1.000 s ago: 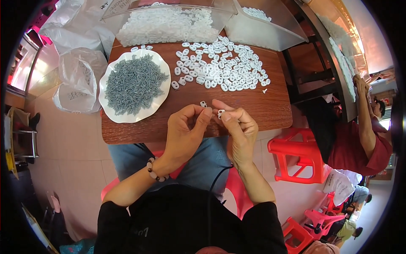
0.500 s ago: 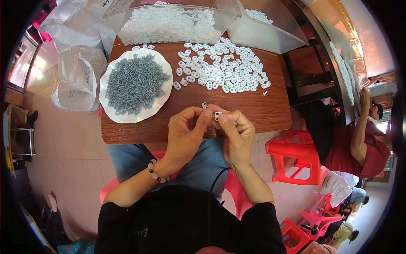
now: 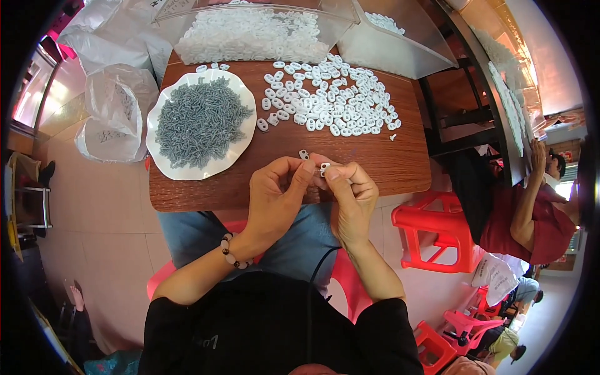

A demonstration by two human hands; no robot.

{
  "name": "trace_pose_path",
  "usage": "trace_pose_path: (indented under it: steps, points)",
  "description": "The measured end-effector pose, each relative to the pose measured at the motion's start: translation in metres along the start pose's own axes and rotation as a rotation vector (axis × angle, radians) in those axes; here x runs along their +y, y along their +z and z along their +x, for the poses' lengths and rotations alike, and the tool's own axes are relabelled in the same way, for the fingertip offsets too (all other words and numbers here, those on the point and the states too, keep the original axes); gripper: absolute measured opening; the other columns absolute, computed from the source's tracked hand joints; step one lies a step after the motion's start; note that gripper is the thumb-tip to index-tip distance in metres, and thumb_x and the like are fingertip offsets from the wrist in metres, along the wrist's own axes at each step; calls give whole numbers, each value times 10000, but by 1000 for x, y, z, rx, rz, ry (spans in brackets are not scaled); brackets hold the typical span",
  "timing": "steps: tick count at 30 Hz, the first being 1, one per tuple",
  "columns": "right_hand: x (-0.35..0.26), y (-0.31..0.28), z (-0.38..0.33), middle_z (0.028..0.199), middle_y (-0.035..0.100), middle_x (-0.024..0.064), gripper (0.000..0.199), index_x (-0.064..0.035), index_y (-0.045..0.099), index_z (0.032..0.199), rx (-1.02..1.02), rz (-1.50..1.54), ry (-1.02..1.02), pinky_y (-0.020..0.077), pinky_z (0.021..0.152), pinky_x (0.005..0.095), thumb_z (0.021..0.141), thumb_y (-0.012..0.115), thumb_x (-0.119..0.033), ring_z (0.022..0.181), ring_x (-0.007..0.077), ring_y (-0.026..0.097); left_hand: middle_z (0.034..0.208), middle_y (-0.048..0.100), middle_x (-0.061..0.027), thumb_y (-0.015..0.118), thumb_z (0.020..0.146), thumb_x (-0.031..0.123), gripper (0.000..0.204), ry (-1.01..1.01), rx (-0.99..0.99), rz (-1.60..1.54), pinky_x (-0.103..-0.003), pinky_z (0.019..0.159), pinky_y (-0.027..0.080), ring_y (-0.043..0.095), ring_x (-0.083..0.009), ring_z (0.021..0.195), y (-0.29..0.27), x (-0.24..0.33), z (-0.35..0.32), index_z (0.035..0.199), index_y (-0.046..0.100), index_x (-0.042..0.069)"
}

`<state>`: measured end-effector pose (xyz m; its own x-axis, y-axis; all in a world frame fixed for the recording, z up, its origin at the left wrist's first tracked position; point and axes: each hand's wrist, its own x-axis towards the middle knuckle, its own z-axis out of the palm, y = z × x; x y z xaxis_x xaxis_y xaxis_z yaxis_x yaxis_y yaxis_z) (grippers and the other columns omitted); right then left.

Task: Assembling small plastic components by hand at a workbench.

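Observation:
My left hand [image 3: 280, 187] pinches a small white two-holed oval piece [image 3: 304, 154] between thumb and fingers above the table's front part. Close beside it, the thumb and forefinger of my right hand [image 3: 352, 195] grip a second small white holed piece [image 3: 324, 167]. The fingertips of both hands nearly meet and hide part of what they hold. Left of my hands stands a white wavy-rimmed plate [image 3: 159, 159], heaped with small thin grey pieces [image 3: 199, 122] that look like screws. Beyond my right hand, many loose white two-holed ovals [image 3: 337, 103] lie spread out.
Clear bins [image 3: 400, 56] of white pieces line the back of the brown wooden table [image 3: 387, 159]. Left on the floor are white plastic bags [image 3: 112, 150]. A red stool [image 3: 431, 219] stands at the right, near a person in a dark red shirt [image 3: 519, 219].
The white piece in my right hand has turned slightly, showing more of its holes. Both hands have hardly moved. At the right, the other person's arm has shifted a little.

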<state>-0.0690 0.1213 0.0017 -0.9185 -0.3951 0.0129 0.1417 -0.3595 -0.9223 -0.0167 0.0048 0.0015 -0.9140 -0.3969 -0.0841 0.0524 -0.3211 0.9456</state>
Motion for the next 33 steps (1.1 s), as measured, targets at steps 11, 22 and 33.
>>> trace_pose_path:
  steps: [11, 22, 33]
  points:
    - [1, -1, 0, 1062, 631, 235, 98, 19, 583, 822, 7, -60, 3, 521, 845, 334, 895, 570, -44, 923, 188, 625, 731, 657, -19, 586, 926, 168, 218, 60, 26, 36, -195, 579, 449, 562, -39, 655, 1, -2, 0, 859, 646, -31]
    - [1, 0, -2, 1044, 647, 221, 92, 5, 581, 800, -16, -128, -13, 489, 815, 272, 888, 580, -23, 886, 144, 619, 676, 646, -27, 623, 891, 140, 185, 85, 104, 108, -213, 547, 439, 547, -42, 623, 1, -12, -2, 825, 651, -30]
    - [3, -1, -1, 1030, 652, 214, 87, 3, 585, 802, -39, -241, -77, 486, 814, 271, 887, 579, -18, 886, 144, 621, 642, 623, -29, 638, 867, 112, 150, 124, 146, 145, -225, 522, 420, 525, -49, 591, 2, -22, 1, 810, 653, -26]
